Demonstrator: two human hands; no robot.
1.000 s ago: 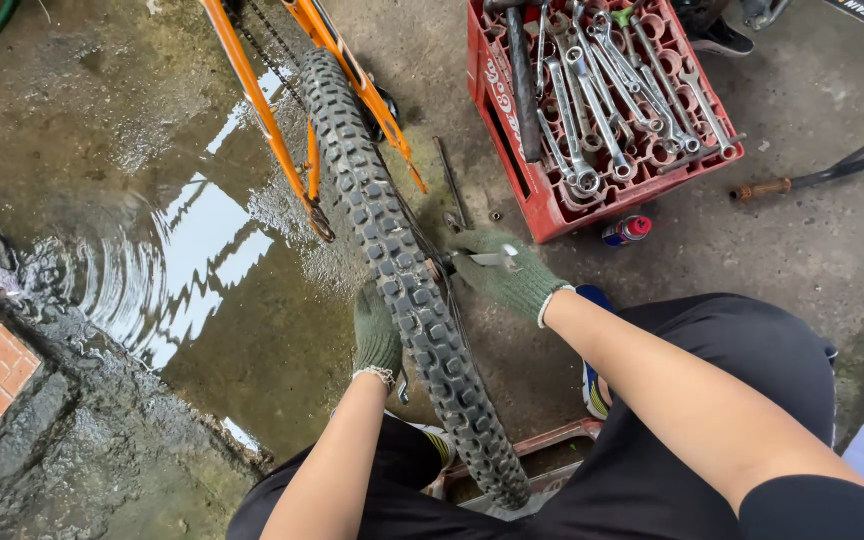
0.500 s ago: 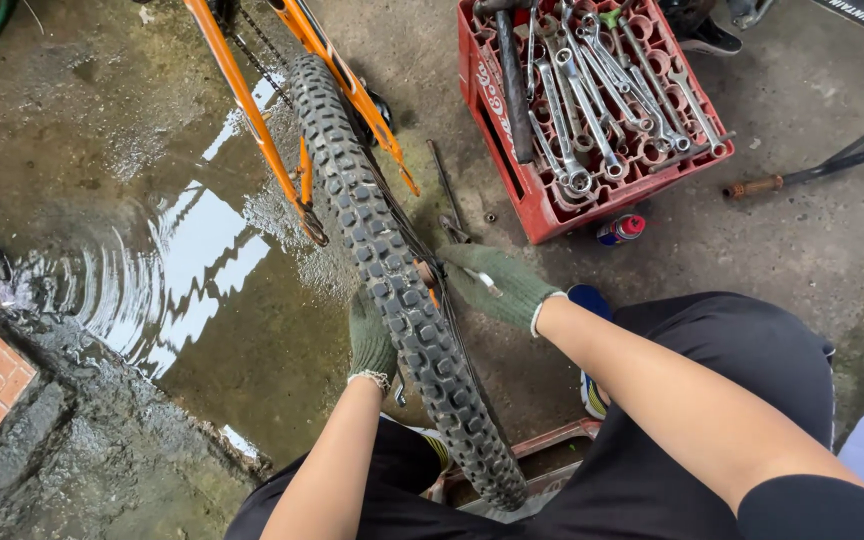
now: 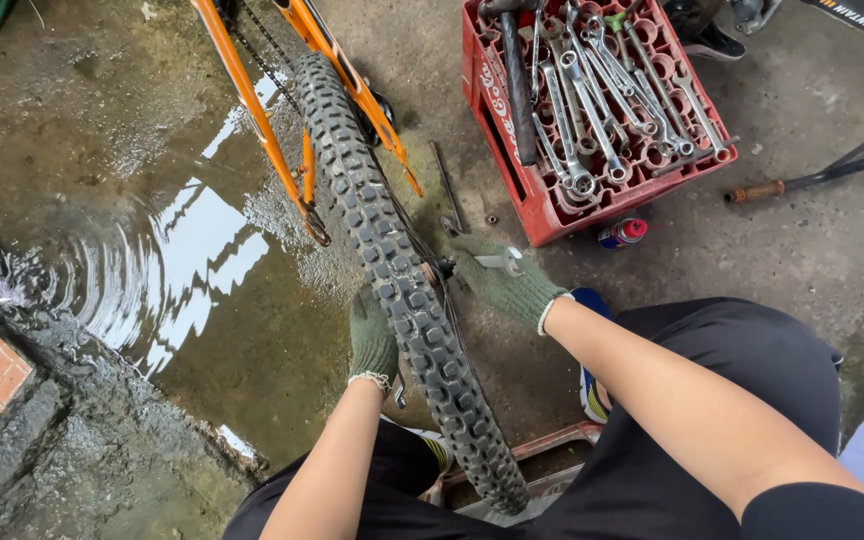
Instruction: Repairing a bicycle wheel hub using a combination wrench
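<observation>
Currently both gloved hands on the knobby tyre (image 3: 392,270), which sits in the orange bike frame (image 3: 252,110). Left hand (image 3: 372,335) grips its left side; right hand (image 3: 497,280) holds a small wrench (image 3: 500,262) at the hub. Red crate (image 3: 552,215) of spanners (image 3: 602,90) nearby.

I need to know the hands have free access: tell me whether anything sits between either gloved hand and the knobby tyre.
Nothing visible does. The left hand rests against the knobby tyre on its left side; the right hand, holding a small wrench, reaches the wheel's right side at the hub.

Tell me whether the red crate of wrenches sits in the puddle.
No. The red crate stands on drier concrete, while the puddle lies across the tyre.
</observation>
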